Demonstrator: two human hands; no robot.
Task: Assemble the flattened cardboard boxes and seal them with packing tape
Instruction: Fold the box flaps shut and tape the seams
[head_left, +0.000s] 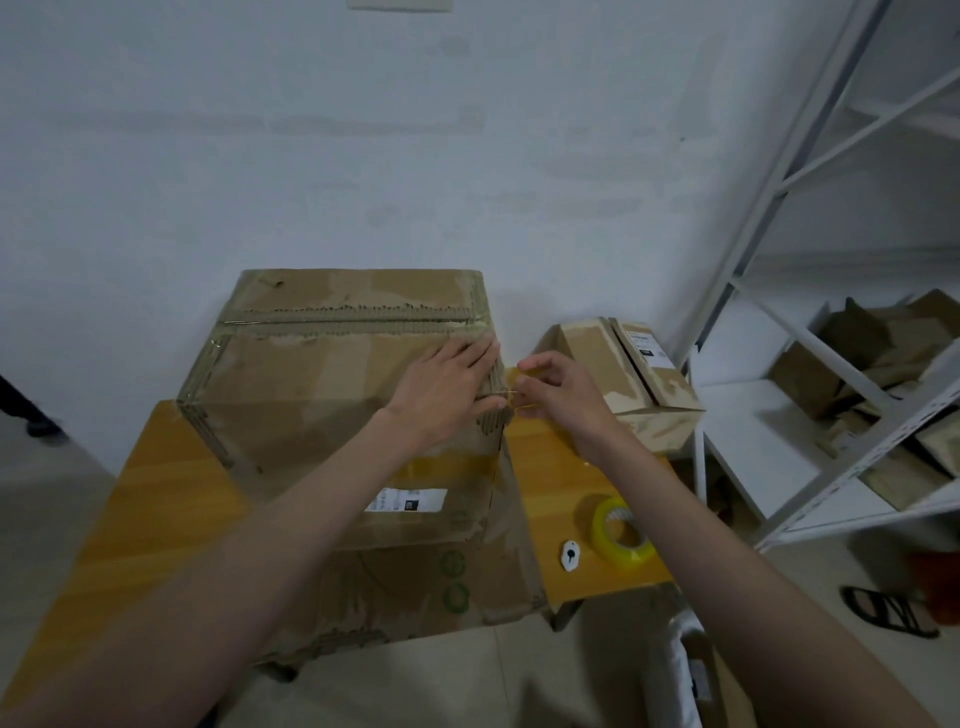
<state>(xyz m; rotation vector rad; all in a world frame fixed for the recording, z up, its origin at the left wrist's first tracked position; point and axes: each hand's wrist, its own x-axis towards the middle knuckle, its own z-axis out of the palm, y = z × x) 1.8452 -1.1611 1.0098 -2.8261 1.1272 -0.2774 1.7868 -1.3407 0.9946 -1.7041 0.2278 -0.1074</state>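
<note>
A big box (337, 395) stands on a wooden table (156, 499), close to the white wall (363, 130). Its top flaps are folded shut, and old tape and torn paper run along the seam near the far edge. A white label (406, 500) is on the side that faces the person. The left hand (445, 387) lies flat on the top of the box, at its right edge, with the fingers straight and pressing down; it grasps nothing. The right hand (561, 392) is just beside that edge, over the table, and its thumb and fingers pinch a piece of yellowish tape (514, 397) that reaches to the corner of the box. The two hands are almost touching. A roll of tape (621, 535) lies on the table near the right forearm, and a small white cutter (570, 555) lies just beside the roll. A smaller box (628, 384) stands on the far right corner of the table, behind the right hand. To the right is a white metal shelf (779, 431) with flat cardboard (878, 364) piled on it. A black sandal (888, 610) lies on the floor under the shelf.
</note>
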